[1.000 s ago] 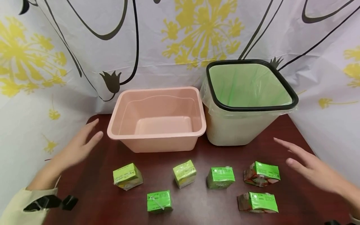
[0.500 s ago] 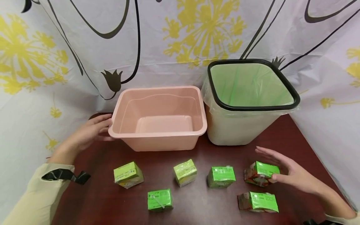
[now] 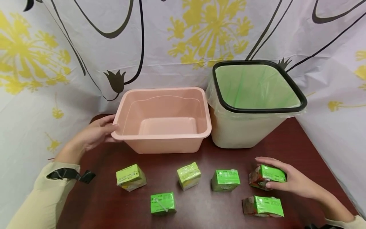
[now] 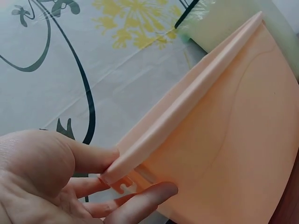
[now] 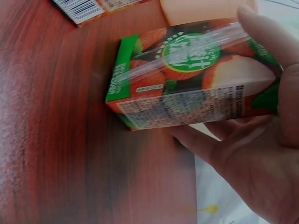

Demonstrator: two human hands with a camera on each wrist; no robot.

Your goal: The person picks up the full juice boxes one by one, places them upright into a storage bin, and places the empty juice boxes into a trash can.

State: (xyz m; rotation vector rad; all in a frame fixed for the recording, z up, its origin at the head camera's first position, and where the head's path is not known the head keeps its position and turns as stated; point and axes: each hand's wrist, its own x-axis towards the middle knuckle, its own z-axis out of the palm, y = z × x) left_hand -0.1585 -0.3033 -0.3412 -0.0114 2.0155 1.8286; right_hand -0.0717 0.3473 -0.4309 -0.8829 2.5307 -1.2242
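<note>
Moved inward: left hand (image 3: 95, 135) — pinching one tub's rim (image 3: 161, 137) | right hand (image 3: 292, 178) — gripping one carton (image 3: 266, 175) of six

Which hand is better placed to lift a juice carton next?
Probably the right hand: it grasps a green-topped carton, while the left hand grips the left end of the pink tub.

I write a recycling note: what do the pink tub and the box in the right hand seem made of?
Pink tub: probably moulded plastic, satin finish; smooth, rounded corners, soft sheen. Box: likely coated cardboard, somewhat glossy; flat printed panels, crisp edges.
</note>
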